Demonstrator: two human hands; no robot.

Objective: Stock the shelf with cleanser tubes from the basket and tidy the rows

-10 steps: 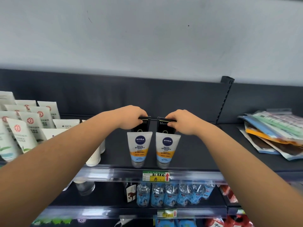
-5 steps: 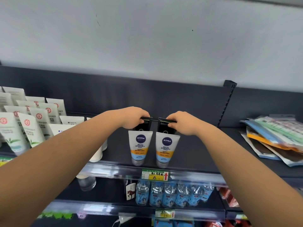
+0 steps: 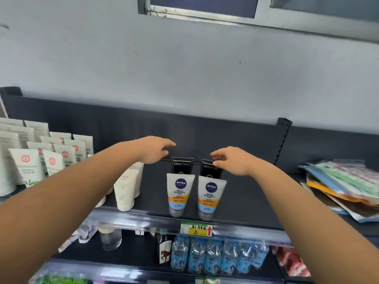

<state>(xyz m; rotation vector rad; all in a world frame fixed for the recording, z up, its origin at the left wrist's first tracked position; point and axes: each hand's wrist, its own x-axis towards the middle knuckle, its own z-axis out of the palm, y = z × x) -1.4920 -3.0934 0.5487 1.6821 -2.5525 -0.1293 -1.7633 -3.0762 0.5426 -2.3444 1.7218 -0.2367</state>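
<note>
On the dark top shelf (image 3: pixel 248 199) stand two white Nivea cleanser tubes, one on the left (image 3: pixel 180 194) and one on the right (image 3: pixel 211 198), caps down at the front edge. Behind each stands a black "Men" tube, a left one (image 3: pixel 182 166) and a right one (image 3: pixel 208 171). My left hand (image 3: pixel 155 149) hovers just above and left of the left black tube, fingers spread, holding nothing. My right hand (image 3: pixel 232 160) is over the right black tube with fingers apart, its fingertips at the tube's top edge. No basket is in view.
Rows of white tubes with red emblems (image 3: pixel 51 160) fill the shelf's left side, with cream tubes (image 3: pixel 125 189) beside them. A pile of flat packets (image 3: pixel 338 185) lies at the right past the upright post (image 3: pixel 284 138). Water bottles (image 3: pixel 215 257) stand on the lower shelf under a price label (image 3: pixel 195 229).
Both hands were closed on the tops of the black tubes; now they have let go and lifted slightly with fingers spread. The view has tilted upward.
</note>
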